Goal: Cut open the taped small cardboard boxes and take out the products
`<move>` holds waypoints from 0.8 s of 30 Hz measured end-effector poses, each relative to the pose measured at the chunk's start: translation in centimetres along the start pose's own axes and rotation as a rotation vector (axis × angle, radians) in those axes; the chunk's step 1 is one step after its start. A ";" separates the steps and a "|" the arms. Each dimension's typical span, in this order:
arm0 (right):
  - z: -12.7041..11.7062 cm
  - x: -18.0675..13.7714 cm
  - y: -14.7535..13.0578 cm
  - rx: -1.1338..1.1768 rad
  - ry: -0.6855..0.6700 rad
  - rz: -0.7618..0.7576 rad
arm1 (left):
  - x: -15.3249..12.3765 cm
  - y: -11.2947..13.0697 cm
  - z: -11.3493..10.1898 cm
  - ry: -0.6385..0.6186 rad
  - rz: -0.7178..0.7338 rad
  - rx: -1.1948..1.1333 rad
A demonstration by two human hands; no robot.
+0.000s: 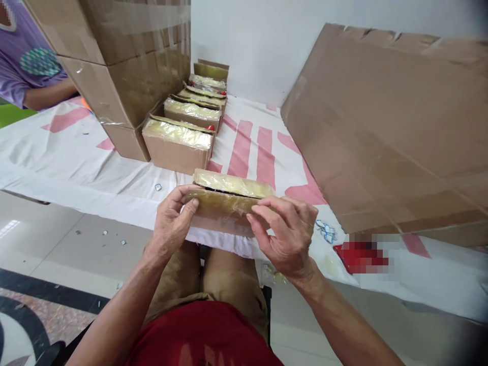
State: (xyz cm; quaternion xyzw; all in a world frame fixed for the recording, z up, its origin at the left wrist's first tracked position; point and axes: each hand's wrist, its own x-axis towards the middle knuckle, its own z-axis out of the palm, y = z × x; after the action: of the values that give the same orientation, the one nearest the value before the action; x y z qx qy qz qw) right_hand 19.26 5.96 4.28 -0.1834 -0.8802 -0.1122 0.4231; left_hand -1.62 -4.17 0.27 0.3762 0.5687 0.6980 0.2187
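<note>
A small cardboard box (229,195) with yellowish tape along its flaps stands at the near edge of the white-covered table (76,168). My left hand (171,223) grips its left end, thumb pressed on the near taped flap. My right hand (287,234) holds the right end, fingers curled over the same flap. The box's top slit is slightly apart. Both hands are closed on the box.
A row of several similar taped boxes (177,142) runs back toward the wall. Stacked large cartons (122,56) stand at the left. A flattened cardboard sheet (389,132) leans at the right. Another person in a purple shirt (30,61) is at the far left.
</note>
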 end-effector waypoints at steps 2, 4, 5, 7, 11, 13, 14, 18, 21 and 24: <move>0.1 -0.2 -0.1 -0.046 0.007 0.012 | 0.1 0.0 0.2 0.019 -0.013 -0.010; 0.7 -0.2 -0.2 -0.067 -0.002 -0.009 | 0.3 -0.1 0.4 0.031 -0.020 -0.023; 1.0 -0.2 -0.3 -0.069 -0.002 -0.021 | 0.3 -0.1 0.5 0.033 -0.019 -0.029; 1.8 0.1 -0.4 -0.056 0.010 -0.034 | 0.4 -0.1 0.6 0.029 -0.012 -0.033; 2.4 0.7 -0.1 0.045 -0.002 -0.021 | 0.4 -0.3 0.4 0.010 -0.001 0.013; 1.9 0.9 0.2 0.088 -0.019 0.025 | 0.4 -0.4 0.3 0.012 0.005 0.041; 1.6 0.9 0.4 0.104 -0.022 0.052 | 0.4 -0.4 0.3 0.018 0.005 0.049; 0.3 0.4 0.7 0.104 -0.046 0.079 | 0.5 -0.3 0.6 0.046 -0.011 0.044; 0.8 -0.3 0.4 0.012 -0.073 0.045 | 0.6 -0.3 0.8 0.076 -0.003 0.027; 1.9 -0.6 0.0 -0.028 -0.047 0.027 | 0.5 -0.3 0.9 0.094 0.001 0.018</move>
State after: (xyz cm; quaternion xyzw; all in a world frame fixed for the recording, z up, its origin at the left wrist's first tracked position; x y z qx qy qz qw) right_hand 18.24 6.49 2.61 -0.2037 -0.8857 -0.1142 0.4011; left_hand -1.24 -3.12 0.15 0.3451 0.5847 0.7098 0.1878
